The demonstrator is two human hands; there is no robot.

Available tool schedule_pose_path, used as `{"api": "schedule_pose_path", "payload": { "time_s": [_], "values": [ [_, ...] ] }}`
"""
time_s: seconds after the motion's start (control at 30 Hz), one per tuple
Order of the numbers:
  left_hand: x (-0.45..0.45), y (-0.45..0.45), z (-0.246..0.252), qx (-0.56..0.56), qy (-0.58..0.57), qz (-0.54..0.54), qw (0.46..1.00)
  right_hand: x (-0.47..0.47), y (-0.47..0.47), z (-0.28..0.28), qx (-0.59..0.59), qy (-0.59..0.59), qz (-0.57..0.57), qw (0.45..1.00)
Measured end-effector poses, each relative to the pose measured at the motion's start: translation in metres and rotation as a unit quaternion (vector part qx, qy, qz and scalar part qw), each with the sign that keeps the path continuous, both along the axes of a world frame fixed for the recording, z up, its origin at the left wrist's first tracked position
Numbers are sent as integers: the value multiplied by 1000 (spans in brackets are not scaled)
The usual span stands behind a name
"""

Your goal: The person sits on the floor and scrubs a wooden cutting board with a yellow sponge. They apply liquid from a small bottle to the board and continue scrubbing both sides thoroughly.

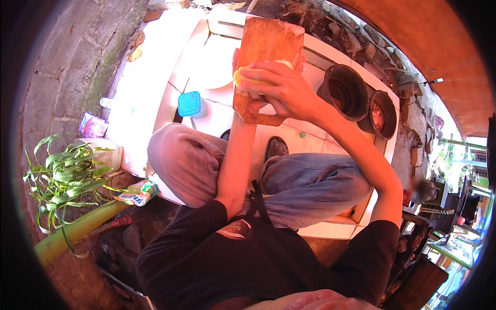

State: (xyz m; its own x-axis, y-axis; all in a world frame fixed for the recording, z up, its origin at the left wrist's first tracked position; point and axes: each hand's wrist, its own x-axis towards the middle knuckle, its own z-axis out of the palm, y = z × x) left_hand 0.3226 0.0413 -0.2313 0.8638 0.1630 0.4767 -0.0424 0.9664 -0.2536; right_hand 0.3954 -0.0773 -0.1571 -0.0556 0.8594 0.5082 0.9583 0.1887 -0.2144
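Observation:
My left hand (235, 59) holds a wooden cutting board (271, 38) from behind, its fingers showing at both side edges and its palm hidden. On the board's front face, my right hand (277, 87) presses a yellow sponge (252, 76) with its fingers spread over it. A pale patch shows near the board's lower end; whether it is foam or an opening I cannot tell. Below and left of the board stands a tub with a blue lid (190, 104). Two dark pots or buckets (343, 93) (381, 116) stand to the right, the farther one holding something reddish.
White tiles (310, 141) with a raised rim surround my bent legs. A small green round thing (302, 135) lies on them. At the left are leafy greens (73, 170), a white container (112, 153), plastic packets (143, 192) and a block wall (66, 69). Stones (348, 38) line the far right.

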Motion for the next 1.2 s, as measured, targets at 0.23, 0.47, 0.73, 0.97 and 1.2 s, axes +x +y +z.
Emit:
{"api": "schedule_pose_path", "payload": {
  "time_s": [0.23,0.47,0.73,0.97,1.2],
  "values": [
    [15,17,-13,73,68,18,995,37,18,-11,130,-6,-154,979],
    [2,7,2,71,74,18,995,37,24,-15,72,35,-16,997],
    [16,2,-4,-40,-5,-55,998,-2,7,-10,31,37,9,999],
    [19,0,-7,51,36,-17,998,53,26,4,118,3,-135,984],
    [4,3,-2,27,8,3,1000,41,16,6,59,38,-15,997]
  ]
}}
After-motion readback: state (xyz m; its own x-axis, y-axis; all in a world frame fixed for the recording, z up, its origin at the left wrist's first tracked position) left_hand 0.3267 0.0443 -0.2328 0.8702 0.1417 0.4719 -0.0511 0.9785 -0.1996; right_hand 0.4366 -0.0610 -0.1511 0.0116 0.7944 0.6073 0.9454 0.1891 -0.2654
